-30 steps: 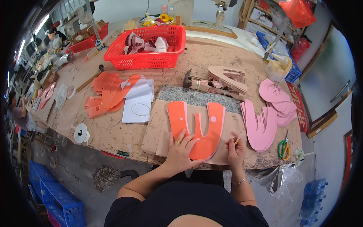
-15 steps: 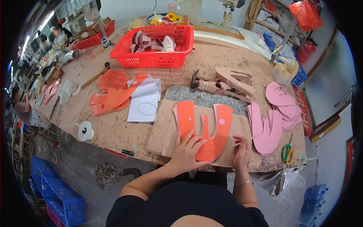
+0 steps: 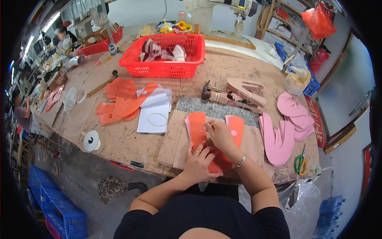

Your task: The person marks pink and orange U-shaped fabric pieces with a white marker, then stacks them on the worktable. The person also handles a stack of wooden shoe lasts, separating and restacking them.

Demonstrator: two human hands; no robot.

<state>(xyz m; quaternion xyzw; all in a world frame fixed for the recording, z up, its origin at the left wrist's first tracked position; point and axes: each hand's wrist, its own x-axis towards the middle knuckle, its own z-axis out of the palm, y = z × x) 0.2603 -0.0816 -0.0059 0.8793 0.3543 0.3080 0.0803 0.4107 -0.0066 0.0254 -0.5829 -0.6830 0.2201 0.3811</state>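
A stack of U-shaped cut pieces, orange on top with pink edges beneath (image 3: pixel 196 121), lies on a brown board (image 3: pixel 175 137) before me. My left hand (image 3: pixel 198 163) rests flat on the lower left of the stack, fingers apart. Reaching across it, my right hand (image 3: pixel 221 136) is closed in a pinch over the stack's left arm. A thin pale stick is in its fingers, mostly hidden now. On the stack's right arm is a pale pink dot (image 3: pixel 234 132). Pink U-shaped pieces (image 3: pixel 274 145) lie right of the board.
A red basket (image 3: pixel 163 71) holding maroon and white pieces stands behind. Loose orange pieces (image 3: pixel 119 105) and white sheets (image 3: pixel 153 119) lie left. A hammer (image 3: pixel 205 91), bundled beige pieces (image 3: pixel 246 89), scissors (image 3: pixel 301 162) and a thread spool (image 3: pixel 91 139) are also on the table.
My right hand has moved left and away from me, from beside the stack to over its left arm, carrying the thin stick. My left hand stays on the stack.
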